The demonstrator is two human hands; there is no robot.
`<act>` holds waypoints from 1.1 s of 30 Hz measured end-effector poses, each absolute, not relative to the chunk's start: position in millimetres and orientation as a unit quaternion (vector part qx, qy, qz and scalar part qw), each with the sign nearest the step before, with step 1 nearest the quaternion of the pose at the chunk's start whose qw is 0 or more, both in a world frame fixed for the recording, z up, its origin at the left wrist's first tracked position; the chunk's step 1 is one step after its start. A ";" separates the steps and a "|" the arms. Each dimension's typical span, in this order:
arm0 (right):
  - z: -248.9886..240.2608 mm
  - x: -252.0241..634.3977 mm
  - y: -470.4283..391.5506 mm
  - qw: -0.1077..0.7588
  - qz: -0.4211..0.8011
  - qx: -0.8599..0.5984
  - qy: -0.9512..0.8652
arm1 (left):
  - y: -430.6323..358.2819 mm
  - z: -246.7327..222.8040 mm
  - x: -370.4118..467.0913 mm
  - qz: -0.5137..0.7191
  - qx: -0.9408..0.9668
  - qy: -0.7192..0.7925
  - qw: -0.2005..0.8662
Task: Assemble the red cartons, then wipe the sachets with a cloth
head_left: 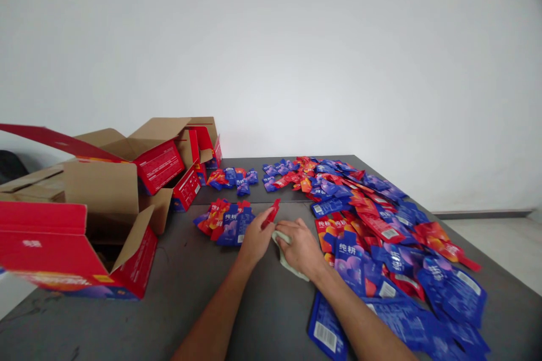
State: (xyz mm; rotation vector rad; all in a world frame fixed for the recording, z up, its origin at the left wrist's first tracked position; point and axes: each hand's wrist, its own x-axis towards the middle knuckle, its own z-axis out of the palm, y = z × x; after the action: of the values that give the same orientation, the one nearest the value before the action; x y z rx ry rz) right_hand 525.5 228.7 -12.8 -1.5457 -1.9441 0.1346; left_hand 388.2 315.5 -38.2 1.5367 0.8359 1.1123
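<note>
In the head view, my left hand [255, 238] is closed around a red pouch [273, 212], whose tip sticks up past the fingers; most of the pouch is hidden. Close beside it, my right hand [301, 247] grips a pale, whitish-green cloth [288, 264] that hangs down below the fingers. The two hands nearly meet over the middle of the dark table. Left of my left hand lies a small group of blue and red pouches [231, 225]. By my right forearm, a blue pouch [350, 259] lies on a large heap of similar ones.
The large heap of red and blue pouches [398, 225] spreads along the table's right side. Smaller groups of pouches [243, 181] lie further back. Open red cartons [138, 265] with raised flaps line the left side of the grey table [186, 304]. A white wall stands behind.
</note>
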 end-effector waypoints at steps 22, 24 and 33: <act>9.5 596.8 203.6 0.284 -0.003 -0.783 -0.554 | 238.8 -26.7 426.0 0.174 0.908 0.286 0.251; 11.3 609.1 185.7 0.300 -0.013 -0.784 -0.543 | 225.0 -23.3 433.5 0.145 0.917 0.249 0.274; -25.8 647.9 115.3 0.332 -0.048 -0.836 -0.434 | 177.2 -41.0 467.8 0.079 0.940 0.192 0.272</act>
State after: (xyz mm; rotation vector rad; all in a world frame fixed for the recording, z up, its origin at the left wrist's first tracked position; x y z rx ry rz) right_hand 647.9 115.3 -25.8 -2.1838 -1.1340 -0.1242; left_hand 467.8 177.2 -41.0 2.5295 0.5164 0.2134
